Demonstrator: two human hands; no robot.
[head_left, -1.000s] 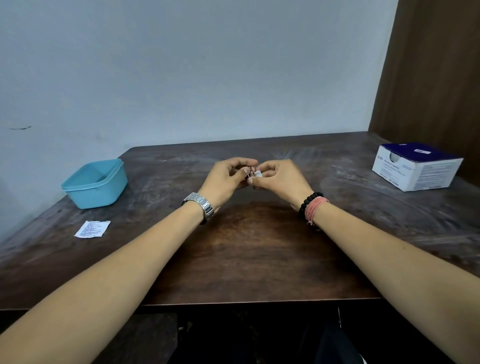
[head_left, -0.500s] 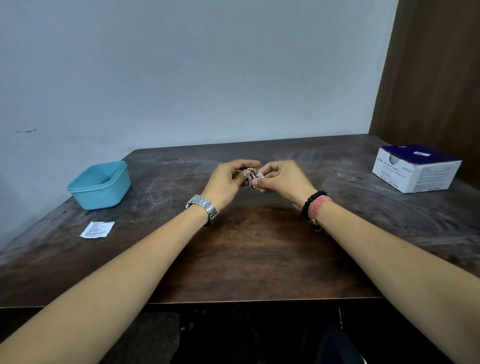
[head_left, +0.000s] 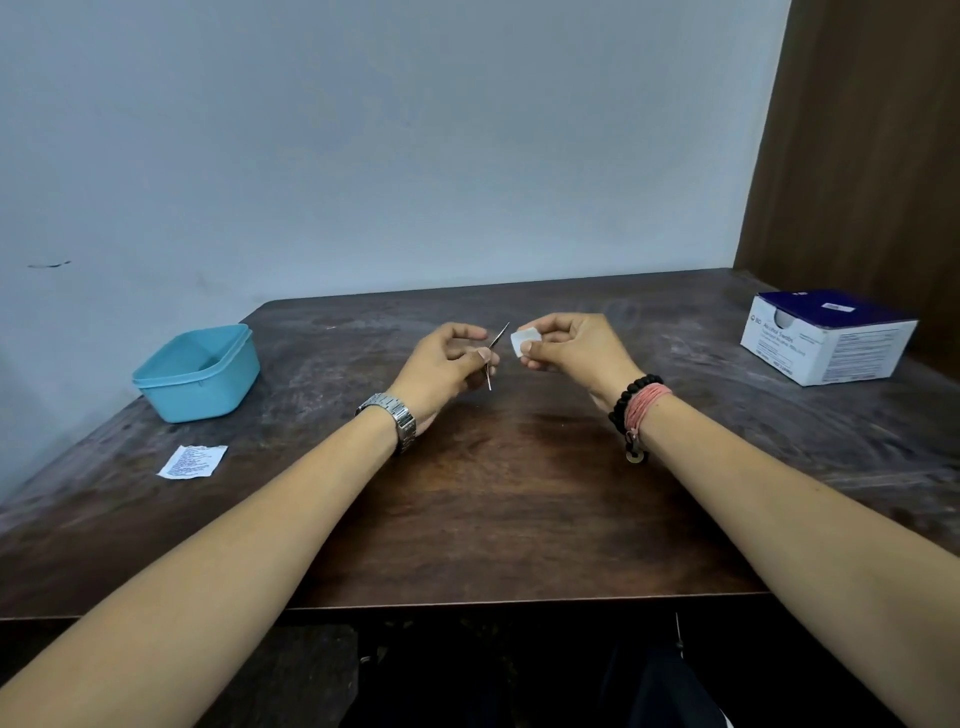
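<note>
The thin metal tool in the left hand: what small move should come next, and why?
Probably bring the white pad over to the thin metal tool and wipe along its upper end. The left hand pinches the tool near its middle, its upper end tilted towards the pad, which the right hand pinches a small gap away. The alcohol swab box nearby suggests cleaning.

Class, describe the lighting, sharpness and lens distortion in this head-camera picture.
Head view: soft, even light, faint shadows under the left hand and right hand; dull sheen on the dark wooden table; thin metal tool and small white pad sharp; wide-angle lens stretches the forearms.
</note>
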